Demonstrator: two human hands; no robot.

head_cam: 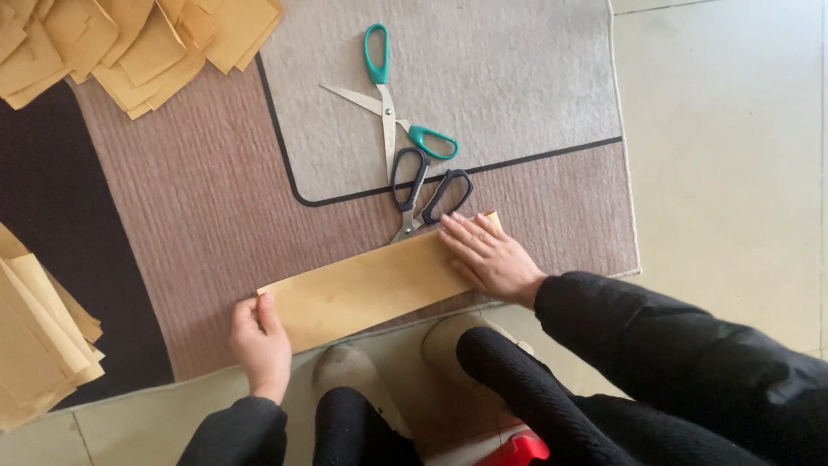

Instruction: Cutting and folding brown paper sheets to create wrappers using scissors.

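A long folded strip of tan paper [362, 289] lies on the rug [207, 207] in front of me. My left hand [259, 343] pinches its near left corner with thumb and fingers. My right hand [487, 255] lies flat, fingers spread, pressing down the strip's right end. Just beyond the strip, black-handled scissors [420, 192] lie with their blade tips tucked under the paper's far edge. Green-handled scissors [392, 99] lie open farther back, touching the black pair.
A pile of tan paper pieces [129, 39] sits at the far left. Another stack of tan sheets [39, 336] lies at the left edge. Pale floor tiles [724, 147] run right of the rug. My knees, in black sleeves and trousers, and a red object [517, 450] are below.
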